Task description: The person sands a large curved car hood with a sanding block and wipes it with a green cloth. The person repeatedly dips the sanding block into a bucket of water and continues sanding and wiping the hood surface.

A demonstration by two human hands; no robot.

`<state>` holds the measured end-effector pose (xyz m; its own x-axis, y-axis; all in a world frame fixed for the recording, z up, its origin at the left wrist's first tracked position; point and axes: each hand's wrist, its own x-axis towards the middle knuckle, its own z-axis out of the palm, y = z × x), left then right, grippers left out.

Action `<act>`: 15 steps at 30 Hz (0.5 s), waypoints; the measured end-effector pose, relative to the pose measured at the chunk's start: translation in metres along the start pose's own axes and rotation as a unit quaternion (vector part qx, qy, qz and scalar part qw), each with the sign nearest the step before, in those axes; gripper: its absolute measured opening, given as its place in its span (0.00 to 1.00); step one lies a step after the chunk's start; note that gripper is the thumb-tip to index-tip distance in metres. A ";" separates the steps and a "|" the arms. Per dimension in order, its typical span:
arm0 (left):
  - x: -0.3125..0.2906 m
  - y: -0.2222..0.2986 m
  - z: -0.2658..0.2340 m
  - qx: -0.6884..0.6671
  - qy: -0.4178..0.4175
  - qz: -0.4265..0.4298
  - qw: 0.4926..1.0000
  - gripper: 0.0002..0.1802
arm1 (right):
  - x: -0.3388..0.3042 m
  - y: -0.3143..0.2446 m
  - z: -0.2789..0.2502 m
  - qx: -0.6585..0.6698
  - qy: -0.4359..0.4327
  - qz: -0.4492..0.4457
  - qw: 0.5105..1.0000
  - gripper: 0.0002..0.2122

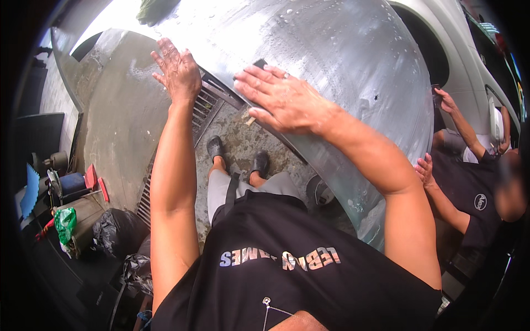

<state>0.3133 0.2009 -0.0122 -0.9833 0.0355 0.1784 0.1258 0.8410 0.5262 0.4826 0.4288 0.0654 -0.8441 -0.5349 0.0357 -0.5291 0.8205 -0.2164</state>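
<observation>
A large grey metal panel, which looks like a car body panel, spreads before me, wet and streaked with whitish liquid. My right hand lies over it, pressing a dark flat pad whose edges peek out past the fingers. Most of that pad is hidden under the palm. My left hand is at the panel's near edge, open, fingers spread and nothing held. Whether it touches the metal I cannot tell. A dark green cloth-like thing rests at the panel's far edge.
On the right another person has a hand near the panel's edge; a white car body stands behind. Below are a slotted drain grate and wet concrete. Black bags, a green bag and a red dustpan lie left.
</observation>
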 end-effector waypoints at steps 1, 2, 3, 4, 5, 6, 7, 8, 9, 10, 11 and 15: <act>-0.001 -0.006 -0.002 0.011 0.006 -0.015 1.000 0.41 | 0.000 -0.009 0.005 0.000 0.003 -0.003 1.000 0.30; 0.000 -0.006 -0.002 0.014 0.012 -0.022 1.000 0.41 | -0.005 -0.014 0.006 -0.008 0.007 0.002 1.000 0.31; 0.001 -0.007 -0.002 0.027 0.008 -0.015 0.999 0.41 | -0.012 -0.015 0.005 -0.021 0.010 0.008 1.000 0.31; 0.003 -0.014 -0.001 0.038 0.007 -0.012 0.999 0.41 | -0.051 -0.021 0.001 -0.005 -0.016 0.001 1.000 0.32; 0.006 -0.021 -0.002 0.052 0.009 -0.010 0.999 0.41 | -0.093 -0.029 -0.003 -0.009 -0.057 -0.001 0.998 0.33; 0.008 -0.027 0.000 0.041 0.021 -0.005 0.999 0.41 | -0.142 -0.040 -0.006 0.009 -0.102 0.023 0.994 0.34; 0.007 -0.032 0.005 0.031 0.029 0.000 0.999 0.42 | -0.188 -0.051 -0.012 0.014 -0.137 0.037 0.990 0.35; 0.012 -0.032 0.011 0.018 0.040 0.010 0.999 0.42 | -0.231 -0.060 -0.012 0.011 -0.153 0.057 0.986 0.36; 0.011 -0.030 0.013 0.009 0.037 0.008 0.999 0.42 | -0.256 -0.065 -0.012 0.014 -0.173 0.076 0.982 0.36; 0.012 -0.026 0.012 0.003 0.033 0.007 0.999 0.42 | -0.255 -0.061 -0.012 0.010 -0.175 0.078 0.981 0.36; 0.011 -0.024 0.011 -0.001 0.032 0.007 0.999 0.42 | -0.250 -0.063 -0.012 0.008 -0.172 0.079 0.982 0.36; 0.006 -0.024 0.008 0.012 0.028 0.007 1.000 0.42 | -0.163 -0.037 -0.017 0.007 -0.156 0.011 0.988 0.35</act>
<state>0.3037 0.1856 -0.0303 -0.9727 0.0178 0.2312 0.1354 0.8532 0.5037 0.6383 0.4889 0.0842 -0.7866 -0.5545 -0.2716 -0.5071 0.8312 -0.2280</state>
